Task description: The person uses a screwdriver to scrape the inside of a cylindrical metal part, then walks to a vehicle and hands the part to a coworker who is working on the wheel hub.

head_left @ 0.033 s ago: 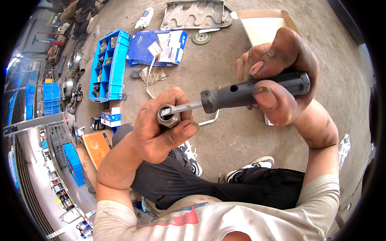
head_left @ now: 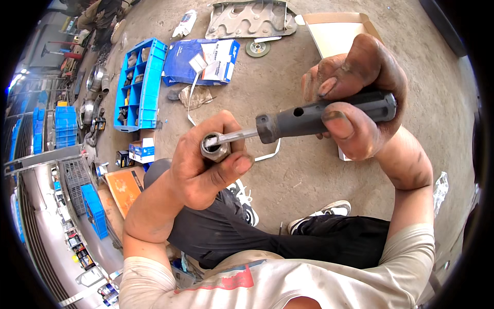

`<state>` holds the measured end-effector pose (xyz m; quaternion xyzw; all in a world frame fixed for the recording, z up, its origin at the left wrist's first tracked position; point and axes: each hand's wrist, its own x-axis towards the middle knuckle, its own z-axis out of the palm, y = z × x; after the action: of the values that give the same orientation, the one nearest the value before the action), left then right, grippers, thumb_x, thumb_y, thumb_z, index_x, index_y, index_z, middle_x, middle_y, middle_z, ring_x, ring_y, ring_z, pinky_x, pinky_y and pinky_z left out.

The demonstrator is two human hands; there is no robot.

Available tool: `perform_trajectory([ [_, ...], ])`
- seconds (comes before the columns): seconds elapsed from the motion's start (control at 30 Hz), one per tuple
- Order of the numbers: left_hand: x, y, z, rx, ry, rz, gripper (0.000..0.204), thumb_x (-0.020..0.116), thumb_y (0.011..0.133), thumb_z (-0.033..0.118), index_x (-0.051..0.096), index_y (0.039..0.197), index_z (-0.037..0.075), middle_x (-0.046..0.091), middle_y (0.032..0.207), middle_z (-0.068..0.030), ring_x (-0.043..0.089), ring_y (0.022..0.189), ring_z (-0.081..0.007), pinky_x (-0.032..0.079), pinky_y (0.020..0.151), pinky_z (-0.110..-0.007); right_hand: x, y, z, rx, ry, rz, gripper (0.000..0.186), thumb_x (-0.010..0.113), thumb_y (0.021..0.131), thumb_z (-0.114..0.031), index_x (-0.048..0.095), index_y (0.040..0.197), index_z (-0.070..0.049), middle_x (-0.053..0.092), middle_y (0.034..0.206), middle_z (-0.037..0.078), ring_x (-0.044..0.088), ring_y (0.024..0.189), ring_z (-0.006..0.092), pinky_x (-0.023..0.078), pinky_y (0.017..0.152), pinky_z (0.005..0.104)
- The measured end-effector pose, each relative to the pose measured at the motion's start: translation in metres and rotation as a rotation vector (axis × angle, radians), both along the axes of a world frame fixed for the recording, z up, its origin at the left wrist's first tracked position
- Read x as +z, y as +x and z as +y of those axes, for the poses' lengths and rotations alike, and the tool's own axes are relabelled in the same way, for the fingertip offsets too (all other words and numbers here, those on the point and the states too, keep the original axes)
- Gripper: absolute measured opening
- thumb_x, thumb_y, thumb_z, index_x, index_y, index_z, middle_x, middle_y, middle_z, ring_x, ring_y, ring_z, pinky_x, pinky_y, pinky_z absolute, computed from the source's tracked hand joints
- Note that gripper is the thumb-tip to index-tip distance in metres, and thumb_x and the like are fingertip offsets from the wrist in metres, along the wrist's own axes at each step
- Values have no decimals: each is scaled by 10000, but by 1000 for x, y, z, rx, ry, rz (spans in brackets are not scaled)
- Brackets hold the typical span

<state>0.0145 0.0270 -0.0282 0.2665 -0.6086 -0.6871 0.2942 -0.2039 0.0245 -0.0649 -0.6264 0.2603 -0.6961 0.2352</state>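
A short metal socket-like tube with a round open mouth is closed in the fingers of my left hand. My right hand grips a screwdriver by its dark handle, thumb below and fingers curled above. The handle has a round hole through it. Its narrow flat metal blade points left, the tip lying at the mouth of the tube. How deep the tip sits cannot be told. The tube's far end is hidden by my left hand.
On the concrete floor at the far left stands a blue compartment bin with small parts. Beside it lies a blue box and a white strap. Farther off are a dented metal plate, a disc and an open carton.
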Motion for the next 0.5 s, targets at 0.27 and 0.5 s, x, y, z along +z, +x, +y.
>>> perform_trajectory([
  [0.27,-3,-3,-6,170,-334,-281,170,564,891,136,468,856,0,447,636,4,371,542,-39,288,475,-199,17,-10,16,-15,-91,211,291,661,734,-25,451,932,2,524,705,59,519,573,135,430,509,281],
  [0.5,-10,-2,-10,214,-467,-303,194,541,908,171,440,895,6,462,629,-7,409,556,-45,323,487,-204,20,-7,25,59,-61,301,326,668,711,4,449,952,-3,513,638,64,515,508,145,429,481,290],
])
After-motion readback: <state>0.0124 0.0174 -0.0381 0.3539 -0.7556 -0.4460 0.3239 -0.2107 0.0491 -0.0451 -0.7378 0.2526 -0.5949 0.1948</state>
